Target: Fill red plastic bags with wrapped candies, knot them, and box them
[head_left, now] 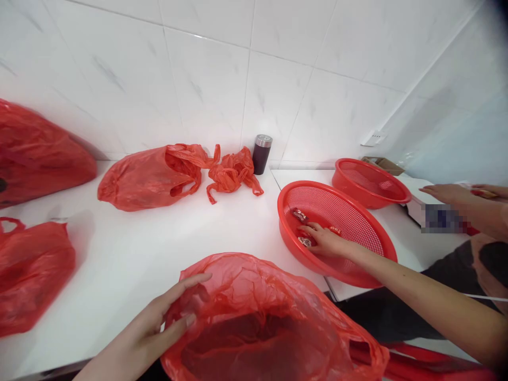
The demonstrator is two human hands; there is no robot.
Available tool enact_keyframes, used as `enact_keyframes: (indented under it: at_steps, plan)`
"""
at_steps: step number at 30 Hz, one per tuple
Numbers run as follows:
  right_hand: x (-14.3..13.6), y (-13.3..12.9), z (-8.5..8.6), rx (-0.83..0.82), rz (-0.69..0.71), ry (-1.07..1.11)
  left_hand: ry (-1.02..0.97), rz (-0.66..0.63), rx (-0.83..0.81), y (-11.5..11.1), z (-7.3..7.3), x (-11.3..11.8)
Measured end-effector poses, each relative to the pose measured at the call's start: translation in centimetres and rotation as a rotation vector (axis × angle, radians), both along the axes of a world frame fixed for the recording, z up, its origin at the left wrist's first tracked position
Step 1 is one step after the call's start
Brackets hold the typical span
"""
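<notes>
- Here's the white table (138,248), its seam running just right of the upright dark flask (260,159)!
- Just left of the flask, a crumpled red bag (230,174) is sitting; farther left, a plump red bag (135,180) is lying.
- Far left of the flask, a bulky red bag (39,153) and a handled red bag (35,275) are slumping.
- Right and forward of the flask, a large red colander (361,230) is resting; farther right, a second red colander (349,193) is standing.
</notes>
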State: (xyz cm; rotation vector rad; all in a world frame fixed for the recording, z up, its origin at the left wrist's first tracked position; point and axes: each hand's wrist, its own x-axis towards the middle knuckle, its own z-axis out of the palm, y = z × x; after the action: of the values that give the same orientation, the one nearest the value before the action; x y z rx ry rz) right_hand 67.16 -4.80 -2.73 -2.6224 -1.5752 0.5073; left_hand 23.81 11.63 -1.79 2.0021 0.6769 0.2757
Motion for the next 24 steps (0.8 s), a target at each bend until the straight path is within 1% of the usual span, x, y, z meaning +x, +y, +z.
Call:
enact_keyframes:
  at_steps: [3,7,9,11,12,14,15,17,18,19,20,21,22,24]
  plan:
    - [-0.7,0.5,0.0,0.054,0.057,0.042,-0.028,0.049,0.029,0.1,0.7,0.9]
    - [-0.8,1.7,-0.2,0.091,-0.006,0.052,-0.048,0.135,0.078,0.2,1.3,1.4]
    - [-0.3,2.3,0.2,0.124,-0.037,0.061,-0.058,0.149,0.067,0.3,1.4,1.2]
    - [0.3,2.9,1.6,0.167,-0.064,0.083,-0.079,0.182,0.042,0.3,1.4,1.0]
    - [0.5,3.2,2.8,0.189,-0.077,0.093,-0.093,0.209,0.027,0.3,1.5,1.0]
    - [0.1,3.6,6.2,0.273,-0.092,0.112,-0.111,0.245,0.012,0.3,1.7,1.2]
    - [-0.6,3.8,8.2,0.33,-0.09,0.119,-0.112,0.245,0.009,0.2,1.9,1.4]
    - [-3.2,3.9,12.1,0.52,-0.063,0.16,-0.098,0.212,-0.009,0.0,2.2,2.1]
    - [-5.0,3.9,13.8,0.593,-0.029,0.188,-0.09,0.192,-0.031,-0.1,2.3,2.5]
    - [-7.0,4.0,15.0,0.63,0.023,0.239,-0.086,0.177,-0.059,-0.3,2.4,2.9]
    - [-9.2,4.1,15.6,0.631,0.093,0.302,-0.088,0.169,-0.084,-0.4,2.5,3.3]
    - [-11.3,4.4,15.7,0.6,0.173,0.355,-0.095,0.16,-0.105,-0.6,2.6,3.7]
    - [-13.2,4.7,15.2,0.539,0.262,0.404,-0.107,0.152,-0.124,-0.7,2.7,3.9]
    - [-16.0,5.7,13.3,0.438,0.444,0.43,-0.132,0.134,-0.155,-1.0,2.7,4.3]
